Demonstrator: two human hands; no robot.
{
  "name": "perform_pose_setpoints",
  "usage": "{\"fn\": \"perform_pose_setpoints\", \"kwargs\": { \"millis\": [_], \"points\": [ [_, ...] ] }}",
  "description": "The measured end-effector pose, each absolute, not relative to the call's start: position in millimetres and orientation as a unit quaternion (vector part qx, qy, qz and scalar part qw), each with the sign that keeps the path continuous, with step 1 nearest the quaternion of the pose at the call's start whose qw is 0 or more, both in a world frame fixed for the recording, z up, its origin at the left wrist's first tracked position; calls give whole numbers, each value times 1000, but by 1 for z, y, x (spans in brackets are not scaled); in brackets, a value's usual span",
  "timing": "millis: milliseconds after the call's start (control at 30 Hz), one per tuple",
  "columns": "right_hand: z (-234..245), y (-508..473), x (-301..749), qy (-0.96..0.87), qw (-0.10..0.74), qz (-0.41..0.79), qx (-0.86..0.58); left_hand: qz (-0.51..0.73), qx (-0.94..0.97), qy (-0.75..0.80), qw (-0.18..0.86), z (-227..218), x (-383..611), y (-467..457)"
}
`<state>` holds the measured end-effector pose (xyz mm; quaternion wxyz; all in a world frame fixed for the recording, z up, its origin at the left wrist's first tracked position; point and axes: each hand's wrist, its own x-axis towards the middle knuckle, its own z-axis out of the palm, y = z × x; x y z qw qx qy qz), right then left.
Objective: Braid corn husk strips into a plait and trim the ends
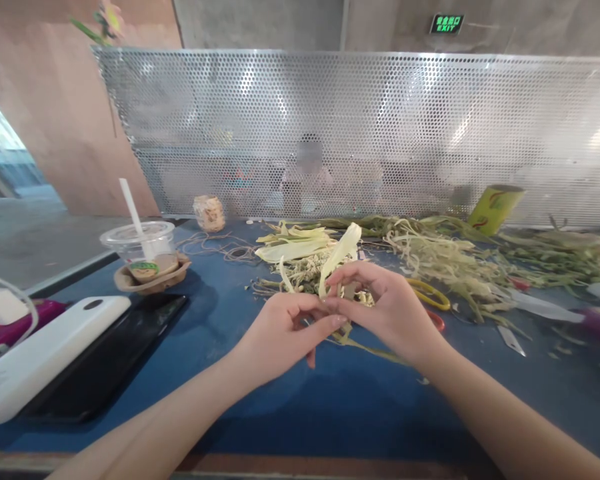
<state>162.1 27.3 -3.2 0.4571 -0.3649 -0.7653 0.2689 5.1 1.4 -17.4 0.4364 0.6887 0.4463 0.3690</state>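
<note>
Fingertips meeting over the middle of the table, my left hand [283, 333] and my right hand [387, 303] are both closed on a pale corn husk [344, 250]. Its broad end sticks up above the fingers, while the pinched lower end is mostly hidden by them. A narrow green strip [367, 348] trails below my right hand; whether it joins the husk I cannot tell. Just behind the hands lie a stack of flat husks [295, 248] and a heap of dried plant stems [305, 272], partly covered by my hands.
Scissors with yellow [430, 293] and red handles lie right, near a blade [511, 340] and shredded husks [440, 257]. A green can [495, 210] stands behind. Left are a plastic cup [140, 250], a phone [105, 360] and a white power bank [55, 353]. A perforated metal screen [260, 120] bounds the back.
</note>
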Motion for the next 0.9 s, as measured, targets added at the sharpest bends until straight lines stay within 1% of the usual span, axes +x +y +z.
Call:
{"fn": "perform_pose_setpoints", "kwargs": {
  "millis": [133,267,333,433,500,533,600,667,767,833,900],
  "points": [
    [-3,28,163,-745,494,295,-339,363,723,464,359,-21,4,1],
    [-4,31,168,-691,556,336,-317,369,776,452,240,-21,3,-1],
    [-3,32,171,-675,593,308,-311,365,795,443,196,-21,3,-1],
    [1,30,175,-688,622,200,-318,354,807,438,181,-23,2,-1],
    [3,28,178,-708,622,142,-304,359,793,447,206,-24,2,-1],
    [4,26,179,-721,618,125,-288,363,777,455,238,-24,3,-1],
    [4,25,182,-759,597,99,-240,373,723,472,339,-23,3,1],
    [3,24,184,-809,552,76,-186,383,656,473,446,-22,3,4],
    [4,24,183,-861,487,56,-135,408,578,422,567,-20,3,7],
    [5,24,183,-881,450,48,-137,419,544,390,613,-19,3,8],
    [6,23,184,-894,419,41,-152,423,527,387,628,-18,3,8]
  ]
}}
